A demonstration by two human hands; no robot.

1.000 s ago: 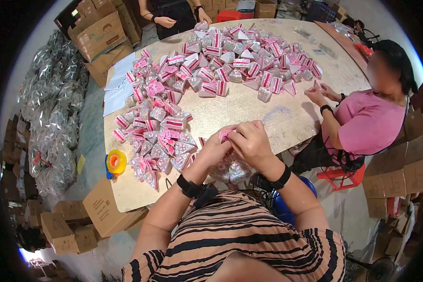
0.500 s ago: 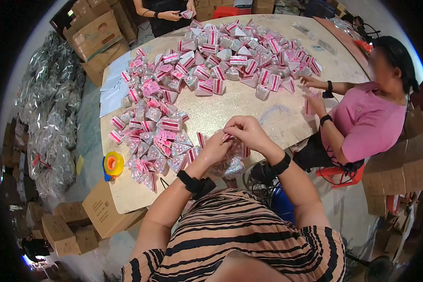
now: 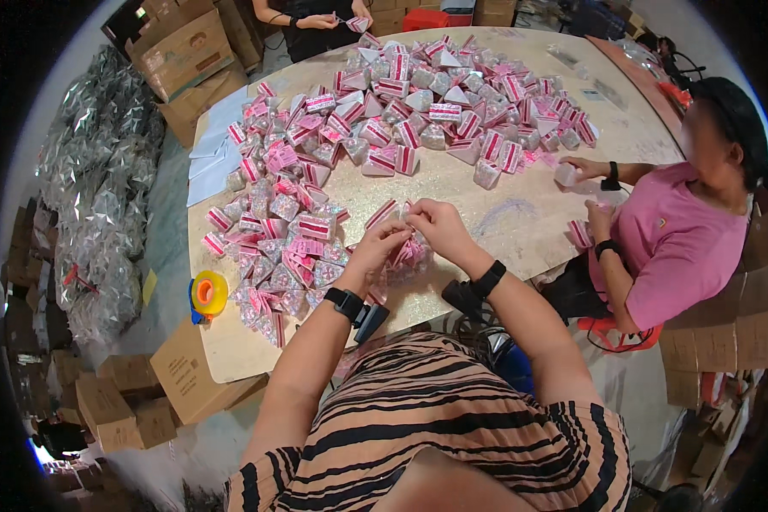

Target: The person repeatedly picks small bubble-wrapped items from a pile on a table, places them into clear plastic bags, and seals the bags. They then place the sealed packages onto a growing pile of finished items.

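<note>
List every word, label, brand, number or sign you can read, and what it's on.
No text I can quote:
Pink tags in the pile: too small to read.
Printed cardboard carton, upper left: lettering too small.
Larger cardboard box, lower left: marks too small.
White paper sheets: no legible print.

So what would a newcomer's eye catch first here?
Probably the heap of pink-and-silver packets spread over the far and left parts of the pale table. Next, the person's left hand and right hand, close together at a pinkish bundle near the front edge. Left of the table, a tall silvery mass also stands out.
</note>
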